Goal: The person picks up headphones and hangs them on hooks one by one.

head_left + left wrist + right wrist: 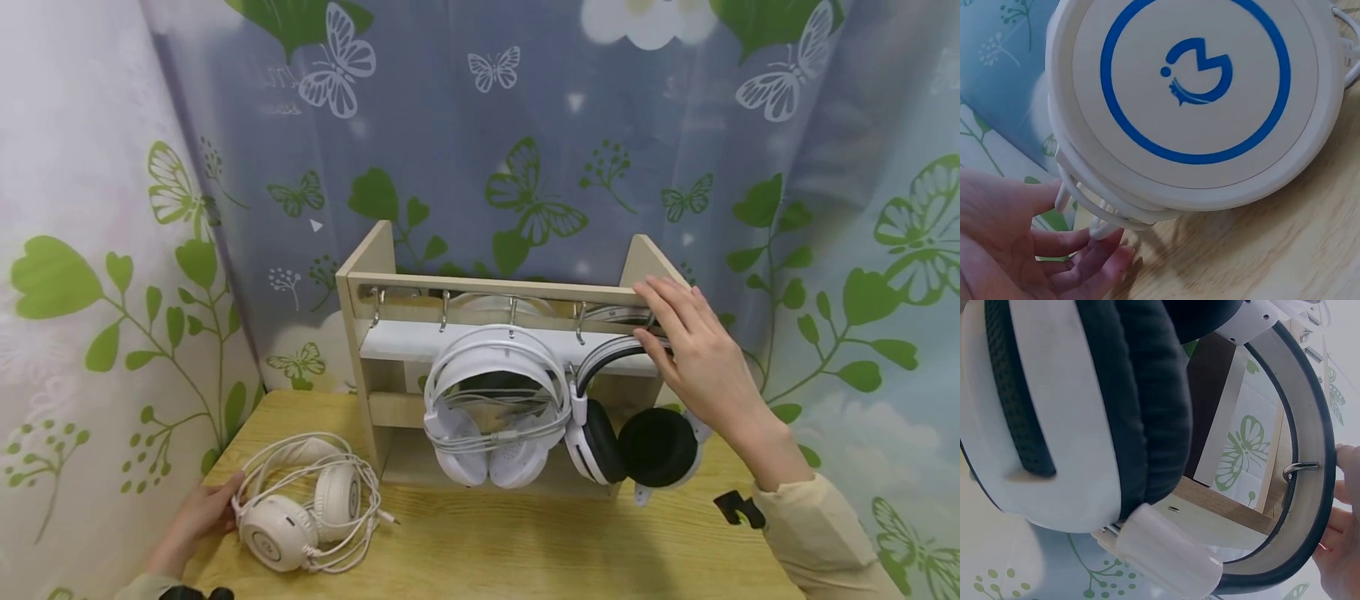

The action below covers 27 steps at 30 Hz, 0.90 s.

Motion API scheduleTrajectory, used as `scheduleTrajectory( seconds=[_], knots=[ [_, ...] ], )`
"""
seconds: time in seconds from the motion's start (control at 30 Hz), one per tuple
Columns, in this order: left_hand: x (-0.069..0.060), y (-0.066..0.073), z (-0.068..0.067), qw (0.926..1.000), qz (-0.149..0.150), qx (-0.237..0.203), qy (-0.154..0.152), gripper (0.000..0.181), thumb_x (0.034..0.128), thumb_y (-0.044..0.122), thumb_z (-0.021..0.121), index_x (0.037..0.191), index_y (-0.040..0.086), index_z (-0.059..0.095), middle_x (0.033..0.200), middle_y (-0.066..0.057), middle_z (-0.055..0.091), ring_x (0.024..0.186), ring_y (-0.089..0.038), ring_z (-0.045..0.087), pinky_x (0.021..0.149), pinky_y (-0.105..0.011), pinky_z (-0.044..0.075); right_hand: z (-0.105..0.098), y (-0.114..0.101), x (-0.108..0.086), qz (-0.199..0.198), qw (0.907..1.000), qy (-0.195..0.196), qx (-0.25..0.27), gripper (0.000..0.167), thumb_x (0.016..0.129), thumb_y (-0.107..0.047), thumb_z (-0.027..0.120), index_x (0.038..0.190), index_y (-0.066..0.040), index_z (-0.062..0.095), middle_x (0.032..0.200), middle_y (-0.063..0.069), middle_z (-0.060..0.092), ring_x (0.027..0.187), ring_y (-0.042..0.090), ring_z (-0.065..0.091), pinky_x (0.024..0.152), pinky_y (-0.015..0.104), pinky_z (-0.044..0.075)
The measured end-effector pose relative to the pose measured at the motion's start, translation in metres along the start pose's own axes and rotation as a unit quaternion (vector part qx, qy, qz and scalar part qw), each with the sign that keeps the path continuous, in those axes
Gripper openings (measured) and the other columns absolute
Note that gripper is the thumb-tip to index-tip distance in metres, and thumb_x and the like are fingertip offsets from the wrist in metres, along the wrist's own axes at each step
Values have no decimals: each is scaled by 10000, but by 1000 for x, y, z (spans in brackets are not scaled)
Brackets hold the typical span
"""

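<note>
In the head view, my left hand (201,518) grips the edge of the cream headphones (279,533) on the table. Up close in the left wrist view, the left fingers (1094,262) and thumb lie around the white cable beside an ear cup (1191,181) with a blue ring logo. Black-and-white headphones (596,442) hang by their headband on the rack's rightmost hook (1302,467). My right hand (705,358) rests at the rack's top right, fingers straight over the bar, thumb by that headband (1319,506). Its grasp is partly hidden.
A wooden rack (480,286) with a row of metal hooks (445,310) stands on the yellow wood-grain table (465,550). White headphones (465,450) with a wrapped cable hang near its middle. A patterned curtain (525,125) surrounds the table at the back and sides.
</note>
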<state>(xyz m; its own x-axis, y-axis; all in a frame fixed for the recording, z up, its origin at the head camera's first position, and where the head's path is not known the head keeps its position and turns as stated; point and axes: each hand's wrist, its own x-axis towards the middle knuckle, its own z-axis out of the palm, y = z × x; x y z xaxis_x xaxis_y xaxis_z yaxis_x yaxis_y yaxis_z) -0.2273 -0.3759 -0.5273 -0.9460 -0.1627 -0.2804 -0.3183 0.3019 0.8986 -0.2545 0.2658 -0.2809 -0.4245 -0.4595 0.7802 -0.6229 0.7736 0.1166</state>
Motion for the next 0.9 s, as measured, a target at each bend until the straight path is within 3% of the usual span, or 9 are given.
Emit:
scheduleTrajectory(
  seconds=[0.23,0.43,0.57,0.77,0.9],
  knots=[
    [-2,5,-3,9999,66,-123,-70,502,1115,315,370,802,35,645,659,68,582,590,-31,566,596,-203,535,-1,0,-1,62,10000,-36,-25,543,1058,-322,554,1518,-51,453,1511,194,476,1411,379,421,1256,496,200],
    [-6,13,-9,9995,177,-59,-259,486,1120,302,370,929,-50,646,784,37,643,694,-22,615,639,-217,561,0,0,-2,59,10000,-63,-30,564,1081,-401,478,1526,-56,444,1515,195,472,1414,378,418,1261,482,189],
    [-10,19,-13,9993,188,-28,-319,515,1115,288,398,1086,-182,607,858,32,673,752,-23,643,690,-229,590,0,0,-2,54,10000,-79,-25,557,1072,-374,509,1528,-60,442,1518,194,469,1417,378,414,1262,480,188],
    [-20,28,-15,9979,564,129,-300,609,1122,264,376,1353,-297,331,1094,-134,689,836,29,639,772,-258,608,1,1,-1,26,10000,-54,-43,563,1081,-400,477,1524,-54,446,1513,199,473,1412,381,418,1260,486,192],
    [-27,32,-17,9951,942,288,-69,592,1123,255,378,1374,-278,320,1190,-227,666,851,56,627,773,-271,607,1,1,0,7,10000,-51,-37,582,1087,-438,439,1522,-52,448,1509,201,475,1406,388,424,1262,474,188]
  ],
)
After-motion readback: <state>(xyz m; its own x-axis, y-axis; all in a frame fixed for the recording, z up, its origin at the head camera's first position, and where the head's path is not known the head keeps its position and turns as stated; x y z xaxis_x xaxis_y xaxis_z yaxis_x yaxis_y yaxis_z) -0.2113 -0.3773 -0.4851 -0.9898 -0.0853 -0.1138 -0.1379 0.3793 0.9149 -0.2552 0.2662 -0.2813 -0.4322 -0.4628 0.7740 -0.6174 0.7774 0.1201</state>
